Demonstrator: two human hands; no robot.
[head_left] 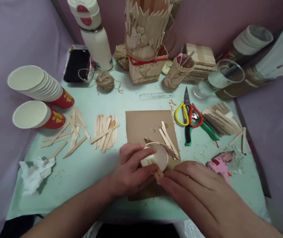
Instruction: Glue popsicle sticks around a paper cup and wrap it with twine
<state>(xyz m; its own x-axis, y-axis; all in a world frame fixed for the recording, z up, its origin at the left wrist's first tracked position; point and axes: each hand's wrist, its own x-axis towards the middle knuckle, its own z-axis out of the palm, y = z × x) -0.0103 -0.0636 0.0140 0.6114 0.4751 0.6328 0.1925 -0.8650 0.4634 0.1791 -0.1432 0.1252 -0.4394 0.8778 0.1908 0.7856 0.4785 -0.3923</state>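
Note:
My left hand (pixel 131 168) is closed around a white paper cup (pixel 161 155) that lies tilted over brown cardboard (pixel 141 124), its mouth partly in view. At the cup's near side, short wooden craft sticks (pixel 159 173) are pressed against the wall under my left fingers. My right hand (pixel 196 185) pinches the lower end of these sticks with its fingertips; its thumb is hidden. On the cup's far right side are more sticks (pixel 167 147), which look attached to it. Two loose craft sticks (pixel 168 135) lie beyond the cup on the cardboard.
Red-and-white paper cups (pixel 29 82) and scattered sticks (pixel 105 130) lie left. Scissors (pixel 187 109), green-handled pruners (pixel 208 129), a pink glue gun (pixel 219 165) and a glass (pixel 216 79) are right. Behind stand a bottle (pixel 97 43), twine (pixel 104 81) and a stick-covered holder (pixel 145 43).

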